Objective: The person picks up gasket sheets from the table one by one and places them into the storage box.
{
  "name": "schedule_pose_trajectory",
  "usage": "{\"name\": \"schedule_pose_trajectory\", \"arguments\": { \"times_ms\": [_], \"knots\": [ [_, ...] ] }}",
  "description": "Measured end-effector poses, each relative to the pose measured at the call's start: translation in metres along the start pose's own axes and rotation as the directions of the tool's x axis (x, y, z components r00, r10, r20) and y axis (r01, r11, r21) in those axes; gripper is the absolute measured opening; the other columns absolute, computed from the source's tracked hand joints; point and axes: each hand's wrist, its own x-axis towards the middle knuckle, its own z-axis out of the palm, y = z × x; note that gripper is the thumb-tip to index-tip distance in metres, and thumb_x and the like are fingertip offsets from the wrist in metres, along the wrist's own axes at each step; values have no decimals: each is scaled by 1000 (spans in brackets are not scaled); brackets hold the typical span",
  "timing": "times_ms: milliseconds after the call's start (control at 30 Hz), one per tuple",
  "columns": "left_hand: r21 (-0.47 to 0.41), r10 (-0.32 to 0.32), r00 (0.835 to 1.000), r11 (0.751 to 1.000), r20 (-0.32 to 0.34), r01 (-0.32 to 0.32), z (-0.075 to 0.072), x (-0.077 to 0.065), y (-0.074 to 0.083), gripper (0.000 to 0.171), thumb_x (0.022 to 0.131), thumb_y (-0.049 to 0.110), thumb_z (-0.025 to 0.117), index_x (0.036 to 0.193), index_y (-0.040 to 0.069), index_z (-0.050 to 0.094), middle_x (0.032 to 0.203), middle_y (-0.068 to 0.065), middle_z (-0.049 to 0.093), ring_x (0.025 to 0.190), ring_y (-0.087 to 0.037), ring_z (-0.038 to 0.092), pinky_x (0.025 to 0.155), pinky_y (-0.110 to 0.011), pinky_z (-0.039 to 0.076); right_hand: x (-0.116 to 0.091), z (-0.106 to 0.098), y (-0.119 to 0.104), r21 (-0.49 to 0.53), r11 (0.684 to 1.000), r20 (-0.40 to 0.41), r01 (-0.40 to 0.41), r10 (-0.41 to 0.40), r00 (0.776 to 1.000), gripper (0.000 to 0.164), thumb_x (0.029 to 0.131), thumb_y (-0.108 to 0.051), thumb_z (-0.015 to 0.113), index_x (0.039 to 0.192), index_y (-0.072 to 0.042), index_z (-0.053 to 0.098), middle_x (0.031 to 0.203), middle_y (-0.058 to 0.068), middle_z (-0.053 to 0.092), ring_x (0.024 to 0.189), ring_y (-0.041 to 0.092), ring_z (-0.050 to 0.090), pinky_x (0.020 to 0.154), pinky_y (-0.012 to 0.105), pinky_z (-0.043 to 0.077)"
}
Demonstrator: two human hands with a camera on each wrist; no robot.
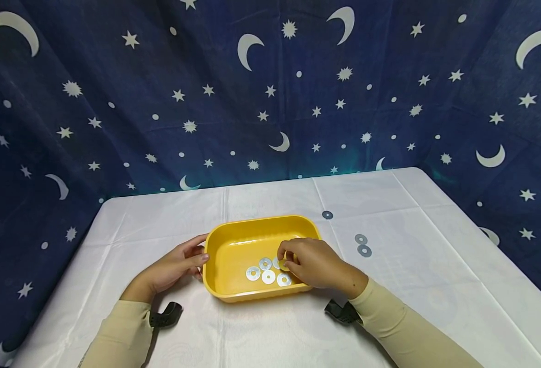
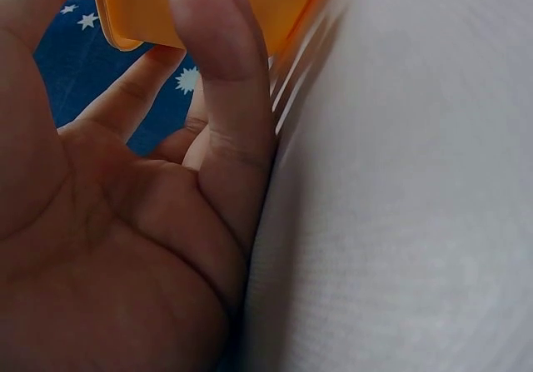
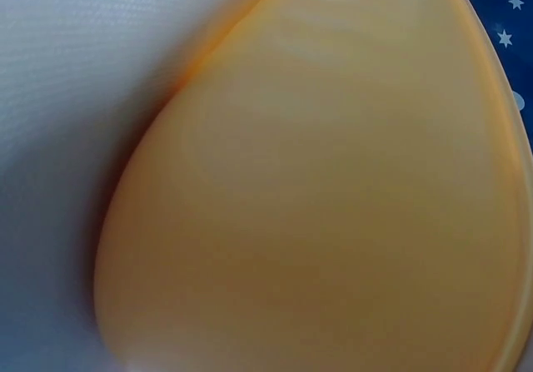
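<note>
A yellow tray with rounded corners stands on the table. Against its left end rests my left hand, fingers extended and thumb at the wall; the left wrist view shows the open palm beside the tray. My right hand reaches over the right end, pinching a washer between thumb and fingers, low over the tray floor. Several flat metal washers, such as one washer at the left of the group, lie in the tray near it. The tray's outer wall fills the right wrist view, hiding the fingers.
To the right of the tray, two grey washers lie close together on the white-covered table. Another washer lies farther back. A dark blue curtain with moons and stars hangs behind the table.
</note>
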Motion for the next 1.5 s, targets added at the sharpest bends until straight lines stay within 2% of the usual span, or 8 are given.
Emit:
{"name": "schedule_pose_trajectory", "arguments": {
  "times_ms": [333,467,667,833,1000,1100,1267,1500],
  "knots": [
    [11,-13,1000,1000,-4,13,-1,2,0,66,101,22,57,158,9,25,127,-25,53,79,-18,63,75,-29,59,-1,-1,0,19,1000,-27,-12,13,1000,7,91,-17,70,94,-23,68,74,-15,56,65,6,48,60,23,42],
    [15,-15,1000,1000,-4,15,0,2,2,66,101,22,57,158,9,25,126,-25,54,79,-18,62,75,-29,59,-2,-3,1,77,997,-61,-21,25,998,8,91,-15,71,94,-22,68,75,-14,57,66,6,49,59,22,43],
    [15,-11,1000,1000,3,11,-1,1,4,66,101,21,57,158,8,25,123,-23,54,79,-18,62,74,-29,59,-2,-9,3,181,983,-84,23,-8,996,8,91,-10,69,93,-17,66,74,-9,56,66,8,49,59,21,45],
    [18,-5,1000,1000,0,5,-2,1,4,66,102,22,57,158,8,25,123,-23,54,80,-18,62,74,-29,59,-2,-15,5,225,974,-92,38,-18,996,8,92,-8,68,95,-15,66,74,-8,56,68,8,50,62,21,47],
    [23,-16,1000,1000,-9,16,-3,-1,3,67,102,23,56,158,8,24,127,-24,53,82,-18,63,75,-29,59,-2,-18,6,249,969,-94,13,10,996,9,91,-8,69,94,-16,66,74,-7,56,70,11,52,62,22,47],
    [21,-27,1000,999,-14,28,-3,-2,3,68,102,24,57,159,9,22,131,-26,52,85,-18,63,75,-28,59,-2,-16,7,234,972,-72,14,3,997,9,92,-8,68,94,-16,66,74,-8,57,69,10,51,61,22,47],
    [14,-27,1000,1000,-15,27,-2,-3,2,68,102,24,57,159,9,22,132,-26,51,86,-18,63,75,-29,59,-1,-12,7,148,988,-42,32,-26,999,10,89,-9,71,90,-18,67,72,-11,57,67,6,50,61,21,45],
    [-2,-17,1000,1000,-2,17,-1,0,-1,67,102,22,57,158,8,23,128,-25,53,82,-18,63,75,-30,60,1,-8,4,9,1000,23,4,-4,1000,8,86,-19,77,86,-22,69,75,-15,62,67,4,51,63,24,42]
  ]
}}
